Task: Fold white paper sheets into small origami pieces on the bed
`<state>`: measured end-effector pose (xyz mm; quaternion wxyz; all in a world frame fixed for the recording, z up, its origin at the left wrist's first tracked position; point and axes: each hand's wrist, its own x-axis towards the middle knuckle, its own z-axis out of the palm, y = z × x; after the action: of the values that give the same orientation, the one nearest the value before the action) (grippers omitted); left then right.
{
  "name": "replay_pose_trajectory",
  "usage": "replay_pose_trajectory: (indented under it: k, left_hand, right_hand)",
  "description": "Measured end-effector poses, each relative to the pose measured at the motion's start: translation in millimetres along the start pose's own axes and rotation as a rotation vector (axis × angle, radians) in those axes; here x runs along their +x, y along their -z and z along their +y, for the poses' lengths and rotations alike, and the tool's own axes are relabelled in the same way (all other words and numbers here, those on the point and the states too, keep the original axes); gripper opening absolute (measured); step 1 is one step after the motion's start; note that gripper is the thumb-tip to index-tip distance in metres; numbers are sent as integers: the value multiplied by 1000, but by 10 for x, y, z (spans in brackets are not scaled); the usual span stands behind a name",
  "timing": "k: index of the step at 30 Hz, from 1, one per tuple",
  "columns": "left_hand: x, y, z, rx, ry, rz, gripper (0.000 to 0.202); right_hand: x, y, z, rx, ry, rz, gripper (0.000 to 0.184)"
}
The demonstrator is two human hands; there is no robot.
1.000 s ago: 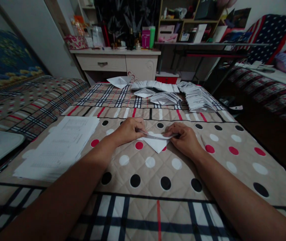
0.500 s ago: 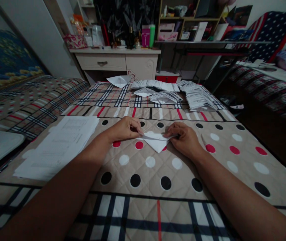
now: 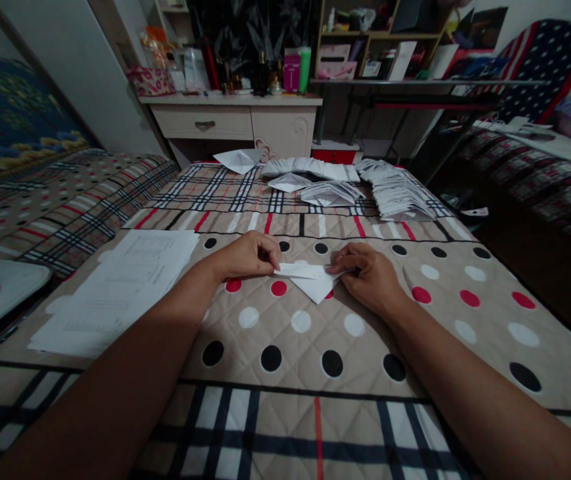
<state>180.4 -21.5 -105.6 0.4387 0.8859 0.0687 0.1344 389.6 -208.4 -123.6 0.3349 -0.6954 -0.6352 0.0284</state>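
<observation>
A small folded sheet of white paper [image 3: 315, 288] is held just over the dotted bedspread, its lower part coming to a point towards me. My left hand [image 3: 253, 255] pinches its left end between thumb and fingers. At the other end, my right hand [image 3: 365, 272] grips the paper with curled fingers. A folded strip runs along the top edge between both hands. To the left lies a stack of printed sheets [image 3: 120, 287]. Beyond my hands are folded paper pieces [image 3: 329, 193], a long row of them [image 3: 310, 169] and another stacked row [image 3: 398, 192].
The quilted bedspread [image 3: 275, 427] covers the surface in front of me. A single folded paper [image 3: 238, 160] lies at its far edge. Behind stands a white dresser [image 3: 205, 123] with bottles and boxes. At the left edge is a white board-like object [image 3: 10, 283].
My left hand has shifted slightly left along the paper's end, and the folded strip now shows flatter and brighter. My right hand has hardly moved.
</observation>
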Motion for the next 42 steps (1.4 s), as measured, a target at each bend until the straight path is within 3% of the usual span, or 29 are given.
replay_pose_trajectory:
  k: [7,11,14,17,19,22,26,34,42]
  left_hand:
    - [-8,16,162,203,83,-85,27]
    - [8,-20,204,234,144,-68,10]
    - [30,-66,199,255,175,-15,26]
    - [43,-93,184,220,199,-6,46]
    - [43,-93,171,177,199,-35,48]
    - [35,-74,139,119,191,-62,41]
    - [20,-53,88,8,171,-55,40]
    - [18,-90,126,-199,148,31,52]
    - [140,-349,91,-97,221,332,25]
  right_hand:
    - [-1,61,-96,-25,-8,-44,26]
    - [-4,70,-140,-58,-55,-35,15]
    - [-4,56,-154,-103,-85,-16,12]
    - [-3,54,-165,-121,-110,-23,30]
    - [-3,59,-170,-95,-123,-53,34]
    - [-3,61,-161,-6,-171,-92,26]
    - [-8,44,-123,145,-279,-40,13]
    - [-3,29,-94,417,-450,101,23]
    - [8,10,-82,436,-442,131,25]
